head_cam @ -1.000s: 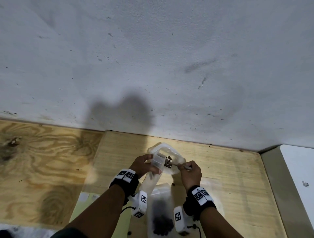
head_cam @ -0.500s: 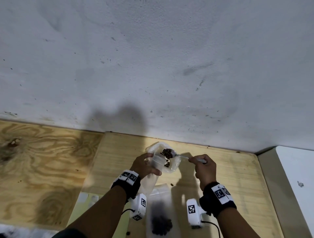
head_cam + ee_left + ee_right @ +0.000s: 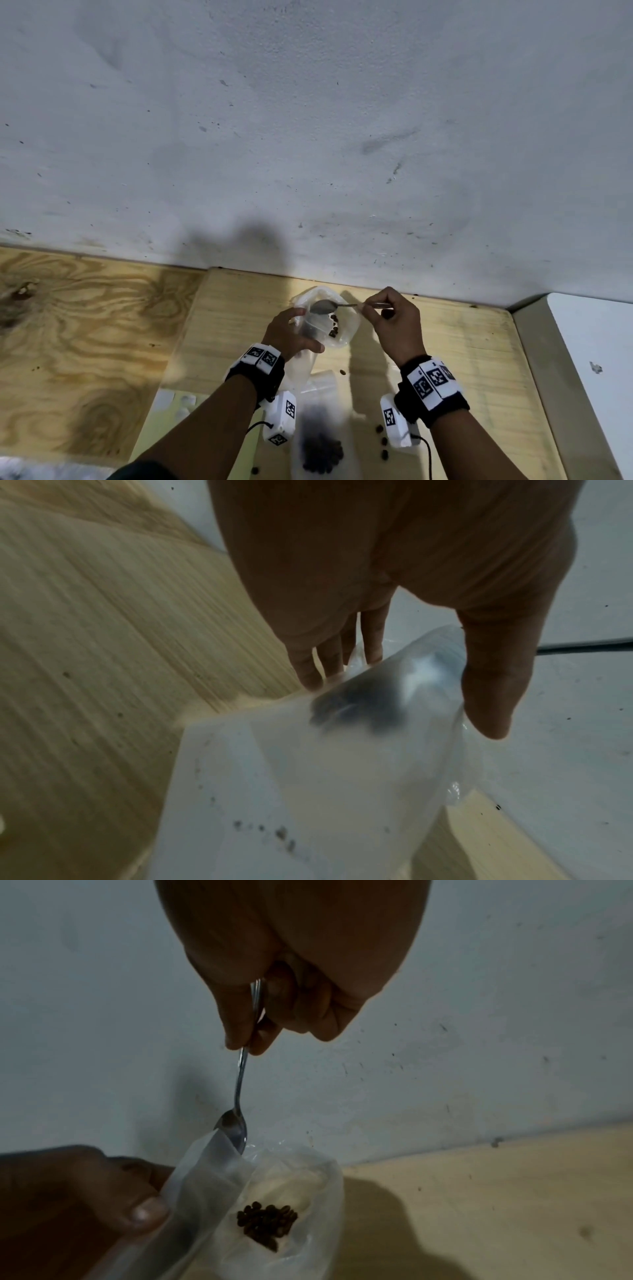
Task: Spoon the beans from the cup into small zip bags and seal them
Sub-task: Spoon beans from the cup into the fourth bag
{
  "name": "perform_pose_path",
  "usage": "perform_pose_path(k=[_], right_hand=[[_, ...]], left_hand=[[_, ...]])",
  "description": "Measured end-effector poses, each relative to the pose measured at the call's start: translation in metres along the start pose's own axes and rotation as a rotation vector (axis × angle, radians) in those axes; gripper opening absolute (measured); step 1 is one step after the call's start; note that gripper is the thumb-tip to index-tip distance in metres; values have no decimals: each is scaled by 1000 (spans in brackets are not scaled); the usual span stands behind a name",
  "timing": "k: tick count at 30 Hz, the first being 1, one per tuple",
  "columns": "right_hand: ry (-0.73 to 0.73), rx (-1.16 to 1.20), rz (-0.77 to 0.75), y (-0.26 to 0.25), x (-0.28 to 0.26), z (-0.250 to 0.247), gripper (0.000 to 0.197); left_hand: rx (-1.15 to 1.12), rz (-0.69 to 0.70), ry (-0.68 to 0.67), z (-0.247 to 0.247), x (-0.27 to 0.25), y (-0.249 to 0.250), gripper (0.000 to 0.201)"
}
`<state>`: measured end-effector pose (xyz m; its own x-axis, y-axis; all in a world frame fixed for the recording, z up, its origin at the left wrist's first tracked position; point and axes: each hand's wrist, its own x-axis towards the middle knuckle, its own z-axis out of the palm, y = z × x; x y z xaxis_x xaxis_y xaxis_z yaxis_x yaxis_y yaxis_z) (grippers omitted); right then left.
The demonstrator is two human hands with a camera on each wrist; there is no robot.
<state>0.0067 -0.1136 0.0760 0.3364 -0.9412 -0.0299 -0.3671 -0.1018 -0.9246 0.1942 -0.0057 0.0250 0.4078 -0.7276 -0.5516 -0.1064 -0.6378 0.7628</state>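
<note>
Plywood bench (image 3: pixel 102 342) under a grey wall fills the frame. Low centre, left hand (image 3: pixel 291 334) grips the open zip bag (image 3: pixel 205 1183); right hand (image 3: pixel 394 325) pinches the spoon (image 3: pixel 323 306) tipped at its mouth. Beans (image 3: pixel 267 1221) in the cup (image 3: pixel 337 337) beside it could spill if the mouth sags.

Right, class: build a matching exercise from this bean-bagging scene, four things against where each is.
Things:
1. spoon
2. open zip bag
3. filled bag
4. loose beans

Places:
A. scattered on the wooden table
B. lying flat between the forearms
C. pinched by the right hand
D. held by the left hand

Pairs: 1-C, 2-D, 3-B, 4-A
</note>
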Motion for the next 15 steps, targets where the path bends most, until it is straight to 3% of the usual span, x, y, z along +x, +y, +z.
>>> perform_pose_path(k=[3, 5, 10, 15], right_hand=[[192, 63, 107, 12, -6, -2, 17], [238, 107, 222, 30, -11, 0, 15], [214, 140, 515, 64, -23, 15, 13], [72, 106, 629, 67, -33, 27, 22]], left_hand=[[-21, 26, 30, -1, -2, -4, 110], [-59, 72, 91, 0, -6, -8, 101], [-164, 251, 301, 5, -24, -13, 95], [-245, 335, 318, 7, -41, 1, 103]])
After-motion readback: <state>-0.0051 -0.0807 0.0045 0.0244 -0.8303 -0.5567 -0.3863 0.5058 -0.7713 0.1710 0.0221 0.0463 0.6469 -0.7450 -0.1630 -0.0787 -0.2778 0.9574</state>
